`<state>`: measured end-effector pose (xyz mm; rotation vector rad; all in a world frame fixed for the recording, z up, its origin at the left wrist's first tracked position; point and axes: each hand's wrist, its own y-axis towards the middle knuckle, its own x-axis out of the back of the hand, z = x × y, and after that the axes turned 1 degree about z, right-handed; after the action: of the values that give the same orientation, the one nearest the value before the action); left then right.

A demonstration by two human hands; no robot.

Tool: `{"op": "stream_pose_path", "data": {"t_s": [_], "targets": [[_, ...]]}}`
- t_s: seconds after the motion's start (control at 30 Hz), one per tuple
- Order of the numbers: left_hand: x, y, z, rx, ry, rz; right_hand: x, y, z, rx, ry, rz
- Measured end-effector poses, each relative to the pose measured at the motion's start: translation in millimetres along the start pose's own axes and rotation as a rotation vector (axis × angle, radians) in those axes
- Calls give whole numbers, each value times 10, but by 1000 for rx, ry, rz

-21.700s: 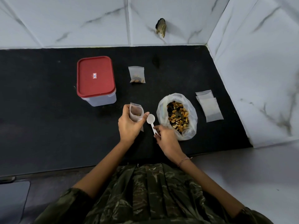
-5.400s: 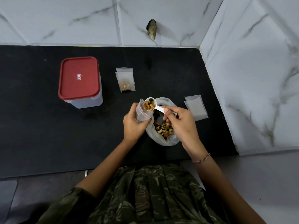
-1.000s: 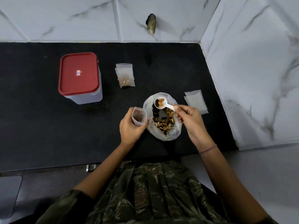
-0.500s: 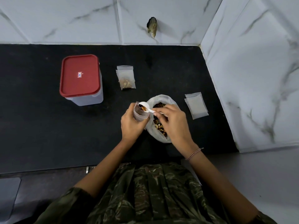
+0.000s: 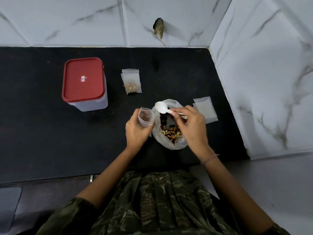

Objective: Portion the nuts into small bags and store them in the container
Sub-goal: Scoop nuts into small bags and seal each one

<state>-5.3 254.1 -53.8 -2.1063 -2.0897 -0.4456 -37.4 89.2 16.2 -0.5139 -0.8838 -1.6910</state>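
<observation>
Spooning nuts (image 5: pixel 171 131) into a small bag (image 5: pixel 146 117)
The nuts sit in the open plastic sack (image 5: pixel 167 143) at centre frame. The right hand (image 5: pixel 193 126) pinches the white spoon (image 5: pixel 161 107) above them, and the left hand (image 5: pixel 137 131) grips the small bag just beside. Keep its mouth wide.

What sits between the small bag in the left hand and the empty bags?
In the head view, the open bag of nuts lies there, beside the small bag, with the right hand holding the white spoon above it.
</observation>
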Motion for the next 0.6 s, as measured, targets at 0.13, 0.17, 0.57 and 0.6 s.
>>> {"op": "stream_pose_path", "data": {"t_s": [0.13,0.17,0.57,0.6], "targets": [[41,-86,49,29,18,24,100,64,-358,-153,-199,207],[43,-109,64,33,23,30,91,49,-435,-163,-252,250],[-42,-271,126,40,-7,100,-131,93,-498,49,-574,495],[-45,-275,124,43,-14,107,-118,102,-490,42,-570,494]]}}
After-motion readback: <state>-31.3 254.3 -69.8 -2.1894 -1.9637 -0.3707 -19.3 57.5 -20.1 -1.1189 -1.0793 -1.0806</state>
